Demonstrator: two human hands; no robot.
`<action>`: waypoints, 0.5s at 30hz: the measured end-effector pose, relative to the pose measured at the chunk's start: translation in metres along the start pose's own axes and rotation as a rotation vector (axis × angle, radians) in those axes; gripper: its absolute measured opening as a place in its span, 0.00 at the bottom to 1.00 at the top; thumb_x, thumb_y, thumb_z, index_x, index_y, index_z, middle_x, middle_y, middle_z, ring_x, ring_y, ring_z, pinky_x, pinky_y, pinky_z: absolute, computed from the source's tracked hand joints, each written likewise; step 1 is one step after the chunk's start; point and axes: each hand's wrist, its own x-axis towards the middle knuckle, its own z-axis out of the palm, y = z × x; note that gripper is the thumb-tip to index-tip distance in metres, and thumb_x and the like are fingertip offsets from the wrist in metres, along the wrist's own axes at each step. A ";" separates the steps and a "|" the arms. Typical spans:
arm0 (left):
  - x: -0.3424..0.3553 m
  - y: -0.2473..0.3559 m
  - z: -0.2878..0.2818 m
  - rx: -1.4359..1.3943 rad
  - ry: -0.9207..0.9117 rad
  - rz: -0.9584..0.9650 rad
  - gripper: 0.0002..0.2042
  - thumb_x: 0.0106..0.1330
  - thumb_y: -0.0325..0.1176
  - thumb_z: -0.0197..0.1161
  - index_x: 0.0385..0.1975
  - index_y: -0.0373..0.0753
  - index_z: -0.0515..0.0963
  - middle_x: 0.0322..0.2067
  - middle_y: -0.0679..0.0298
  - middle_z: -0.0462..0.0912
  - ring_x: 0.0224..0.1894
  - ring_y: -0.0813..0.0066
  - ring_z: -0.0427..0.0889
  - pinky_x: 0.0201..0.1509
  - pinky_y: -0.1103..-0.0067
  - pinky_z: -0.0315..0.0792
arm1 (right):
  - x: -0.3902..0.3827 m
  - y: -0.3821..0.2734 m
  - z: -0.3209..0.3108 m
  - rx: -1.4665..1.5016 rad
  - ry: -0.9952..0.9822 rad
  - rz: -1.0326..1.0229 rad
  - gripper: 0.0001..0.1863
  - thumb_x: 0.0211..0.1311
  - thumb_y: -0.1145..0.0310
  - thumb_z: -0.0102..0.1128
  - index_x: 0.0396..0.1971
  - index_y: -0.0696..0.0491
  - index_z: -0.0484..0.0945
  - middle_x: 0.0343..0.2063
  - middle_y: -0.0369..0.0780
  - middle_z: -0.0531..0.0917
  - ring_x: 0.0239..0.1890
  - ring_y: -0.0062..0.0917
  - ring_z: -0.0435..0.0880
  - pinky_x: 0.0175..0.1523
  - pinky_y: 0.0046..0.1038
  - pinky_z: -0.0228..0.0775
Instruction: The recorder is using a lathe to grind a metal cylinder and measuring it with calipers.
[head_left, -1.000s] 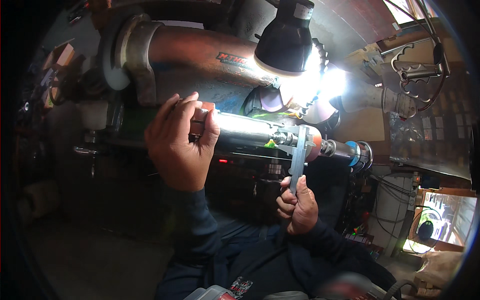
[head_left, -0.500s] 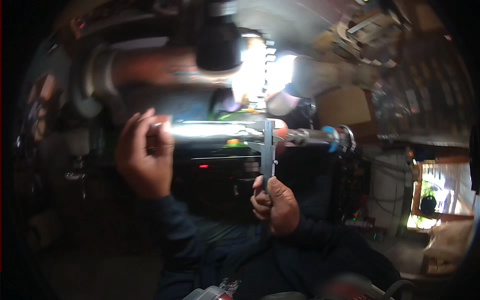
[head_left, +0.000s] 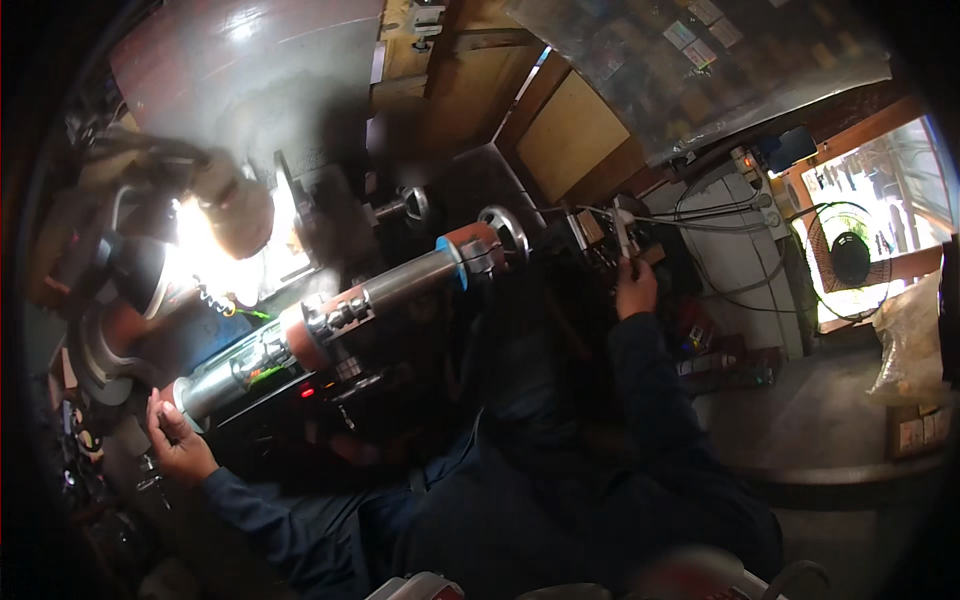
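Observation:
My left hand (head_left: 182, 445) grips the reddish end of a long shiny metal cylinder (head_left: 210, 390) mounted along the machine, with red collars (head_left: 305, 338) and a blue band (head_left: 450, 263) farther along it. A stepped metal shaft (head_left: 345, 312) shows mid-length. My right hand (head_left: 635, 292) is out to the right, closed on the metal caliper (head_left: 627, 235), beside a cluttered bench edge. The caliper is clear of the cylinder; whether it touches anything on the bench I cannot tell.
Bright work lamps (head_left: 235, 220) glare at upper left. A handwheel (head_left: 512, 232) is at the cylinder's far end. Cables, a white cabinet (head_left: 775, 310), a fan (head_left: 850, 258), a window and a plastic bag (head_left: 900, 340) are at right. Wooden panels (head_left: 570, 125) stand behind.
My view has turned to the right. My right hand has moved with the caliper from the cylinder out to the bench on the right, while my left hand stays on the cylinder's end.

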 end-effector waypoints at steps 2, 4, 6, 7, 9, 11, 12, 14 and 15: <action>-0.006 -0.011 -0.004 -0.022 0.017 -0.014 0.13 0.72 0.36 0.57 0.46 0.32 0.78 0.50 0.60 0.83 0.52 0.68 0.81 0.58 0.74 0.73 | 0.049 0.079 0.031 -0.255 -0.089 0.049 0.19 0.67 0.57 0.55 0.48 0.55 0.79 0.42 0.48 0.84 0.45 0.43 0.84 0.46 0.41 0.75; -0.007 0.002 -0.018 -0.008 0.036 -0.044 0.13 0.72 0.36 0.56 0.46 0.34 0.79 0.50 0.61 0.83 0.52 0.67 0.81 0.58 0.74 0.72 | 0.103 0.162 0.067 -1.045 -0.521 -0.161 0.18 0.58 0.57 0.63 0.45 0.51 0.82 0.42 0.43 0.85 0.44 0.35 0.86 0.44 0.38 0.77; -0.018 0.018 0.027 -0.022 0.049 -0.034 0.12 0.73 0.36 0.55 0.46 0.35 0.79 0.50 0.60 0.83 0.52 0.66 0.81 0.58 0.73 0.72 | 0.175 0.298 0.056 -0.908 -0.277 -0.013 0.27 0.41 0.55 0.74 0.45 0.46 0.82 0.41 0.39 0.86 0.42 0.27 0.86 0.48 0.33 0.79; -0.019 0.012 -0.022 0.112 0.087 0.037 0.11 0.72 0.35 0.55 0.45 0.34 0.79 0.50 0.59 0.83 0.53 0.66 0.81 0.58 0.73 0.72 | 0.146 0.258 0.106 -0.785 -0.572 -0.122 0.36 0.39 0.52 0.77 0.53 0.45 0.78 0.44 0.38 0.84 0.46 0.26 0.84 0.55 0.30 0.75; -0.031 0.012 0.017 -0.048 0.136 0.017 0.09 0.71 0.31 0.56 0.43 0.34 0.78 0.49 0.57 0.83 0.52 0.65 0.81 0.58 0.72 0.72 | 0.174 0.313 0.129 -0.488 -0.281 -0.494 0.45 0.33 0.49 0.80 0.57 0.46 0.73 0.49 0.41 0.81 0.50 0.26 0.81 0.61 0.26 0.69; -0.033 0.016 -0.001 0.004 0.136 -0.050 0.09 0.69 0.31 0.57 0.42 0.33 0.78 0.48 0.56 0.83 0.53 0.65 0.81 0.58 0.73 0.72 | 0.178 0.316 0.155 -0.426 -0.327 -0.521 0.42 0.37 0.51 0.77 0.57 0.47 0.74 0.48 0.42 0.81 0.50 0.28 0.81 0.61 0.28 0.69; -0.036 0.012 -0.003 -0.004 0.152 -0.060 0.09 0.69 0.31 0.57 0.42 0.33 0.78 0.48 0.56 0.83 0.52 0.64 0.81 0.58 0.72 0.73 | 0.179 0.317 0.159 -0.409 -0.336 -0.523 0.41 0.38 0.52 0.76 0.57 0.48 0.74 0.47 0.43 0.82 0.50 0.30 0.81 0.61 0.30 0.69; -0.028 0.023 -0.009 0.082 0.157 -0.026 0.10 0.69 0.32 0.57 0.44 0.32 0.77 0.50 0.55 0.82 0.52 0.59 0.81 0.56 0.71 0.74 | 0.166 0.332 0.160 -0.390 -0.362 -0.496 0.38 0.42 0.54 0.73 0.57 0.49 0.74 0.46 0.44 0.82 0.49 0.32 0.81 0.60 0.32 0.69; -0.023 0.037 -0.006 0.163 0.151 0.015 0.11 0.69 0.32 0.58 0.45 0.32 0.77 0.51 0.53 0.81 0.52 0.56 0.81 0.55 0.70 0.75 | 0.175 0.338 0.156 -0.395 -0.366 -0.467 0.36 0.43 0.55 0.72 0.56 0.49 0.74 0.46 0.45 0.82 0.49 0.34 0.81 0.60 0.33 0.69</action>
